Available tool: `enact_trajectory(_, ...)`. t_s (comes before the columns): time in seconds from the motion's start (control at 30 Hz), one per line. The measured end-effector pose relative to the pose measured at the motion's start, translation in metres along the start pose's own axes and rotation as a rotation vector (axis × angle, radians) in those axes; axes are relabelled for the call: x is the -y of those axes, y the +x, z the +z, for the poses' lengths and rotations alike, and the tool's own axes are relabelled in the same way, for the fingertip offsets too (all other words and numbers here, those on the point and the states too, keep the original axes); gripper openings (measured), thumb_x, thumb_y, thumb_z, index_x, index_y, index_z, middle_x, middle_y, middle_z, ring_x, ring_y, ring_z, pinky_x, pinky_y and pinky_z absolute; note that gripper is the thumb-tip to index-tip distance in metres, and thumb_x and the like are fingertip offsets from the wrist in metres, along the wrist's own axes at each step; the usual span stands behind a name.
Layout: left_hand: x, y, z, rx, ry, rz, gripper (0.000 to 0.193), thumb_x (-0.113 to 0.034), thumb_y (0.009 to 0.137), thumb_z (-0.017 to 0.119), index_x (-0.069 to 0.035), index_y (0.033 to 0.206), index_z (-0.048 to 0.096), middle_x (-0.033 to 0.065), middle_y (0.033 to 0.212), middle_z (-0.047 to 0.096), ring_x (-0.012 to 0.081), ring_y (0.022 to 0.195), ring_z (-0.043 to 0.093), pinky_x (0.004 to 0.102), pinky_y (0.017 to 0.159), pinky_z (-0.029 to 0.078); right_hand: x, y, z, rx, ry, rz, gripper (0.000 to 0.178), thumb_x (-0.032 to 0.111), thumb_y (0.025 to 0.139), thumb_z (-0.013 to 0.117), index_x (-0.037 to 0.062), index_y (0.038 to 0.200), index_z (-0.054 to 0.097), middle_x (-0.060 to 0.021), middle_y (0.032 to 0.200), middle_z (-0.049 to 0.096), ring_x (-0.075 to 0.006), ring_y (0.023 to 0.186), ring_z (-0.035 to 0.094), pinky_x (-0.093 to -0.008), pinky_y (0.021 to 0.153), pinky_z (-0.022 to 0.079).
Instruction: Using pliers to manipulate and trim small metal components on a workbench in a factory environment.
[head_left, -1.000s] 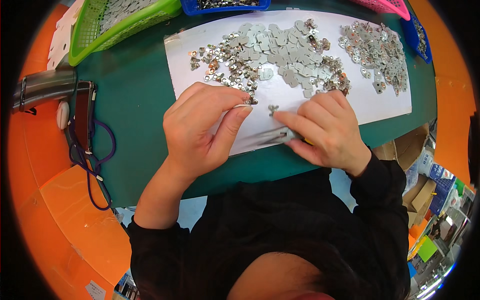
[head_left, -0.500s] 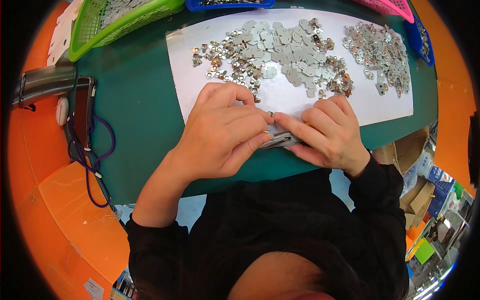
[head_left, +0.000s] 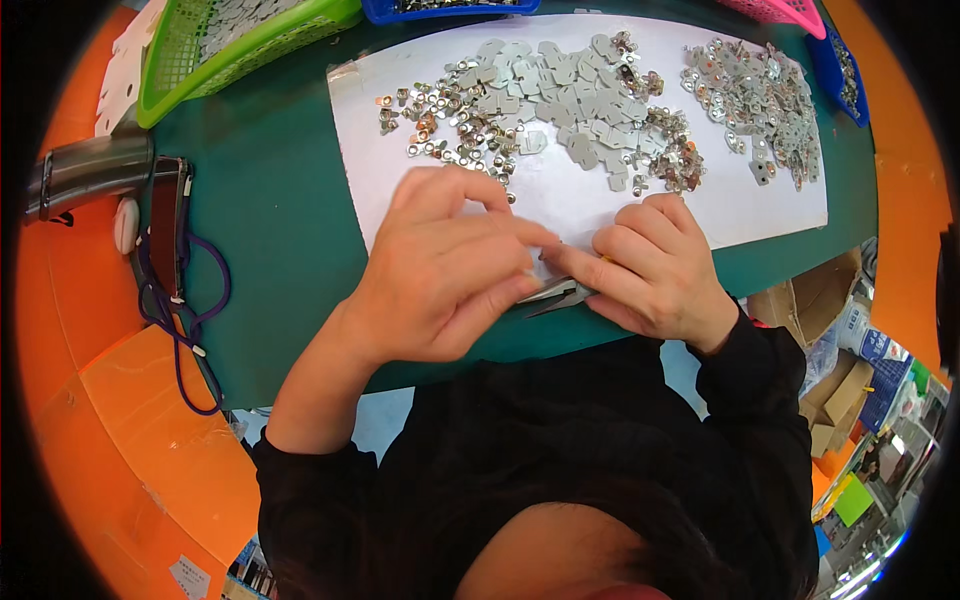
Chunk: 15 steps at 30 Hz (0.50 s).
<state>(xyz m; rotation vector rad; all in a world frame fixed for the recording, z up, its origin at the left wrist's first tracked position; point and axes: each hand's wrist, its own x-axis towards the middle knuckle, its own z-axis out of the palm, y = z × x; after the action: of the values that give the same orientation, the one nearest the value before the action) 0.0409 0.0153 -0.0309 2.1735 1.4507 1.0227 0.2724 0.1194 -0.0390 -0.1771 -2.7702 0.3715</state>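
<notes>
Sheet [head_left: 360, 130] is lying on bench [head_left: 265, 260], upper centre of frame. Plates [head_left: 560, 95] are lying mid-sheet, fittings [head_left: 462, 140] to either side; another pile [head_left: 765, 110], upper right. Basket [head_left: 265, 58] is standing upper left. Tool [head_left: 571, 297] is sitting mid-frame, between left hand [head_left: 445, 265] and right hand [head_left: 650, 268].

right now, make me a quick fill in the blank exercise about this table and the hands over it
The sheet under the metal parts is coloured ____.
The right hand grips a pointed tool whose tips point toward the ____ hand.
The basket at the upper left is coloured ____.
The sleeve on the right arm is coloured ____.

Missing words: white; left; green; black
</notes>
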Motion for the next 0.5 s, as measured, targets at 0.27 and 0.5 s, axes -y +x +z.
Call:
enact_trajectory(0.27, -0.001, -0.001, 0.011, 0.046, -0.002, -0.016, 0.009, -0.009, 0.073, 0.07, -0.008, 0.08, 0.065, 0.0013, 0.105, 0.072, 0.0263, 0.089, 0.056, 0.0359, 0.084, 0.041, -0.001, 0.0, 0.0, 0.013, -0.009, -0.018, 0.047, 0.028, 0.062, 0.073, 0.0154, 0.106, 0.07, 0.0004, 0.087, 0.053, -0.0218, 0.084, 0.054, -0.0378, 0.077, 0.043)
enact_trajectory(0.5, -0.001, 0.0, 0.005, -0.023, 0.032, 0.03, 0.014, -0.015, 0.076, 0.074, -0.007, 0.083, 0.066, -0.0005, 0.092, 0.071, 0.0228, 0.09, 0.058, 0.0369, 0.083, 0.041, -0.002, 0.002, 0.001, -0.008, 0.0, -0.022, 0.045, 0.028, 0.062, 0.071, 0.0153, 0.105, 0.07, 0.0005, 0.088, 0.054, -0.0215, 0.084, 0.054, -0.0376, 0.078, 0.043)
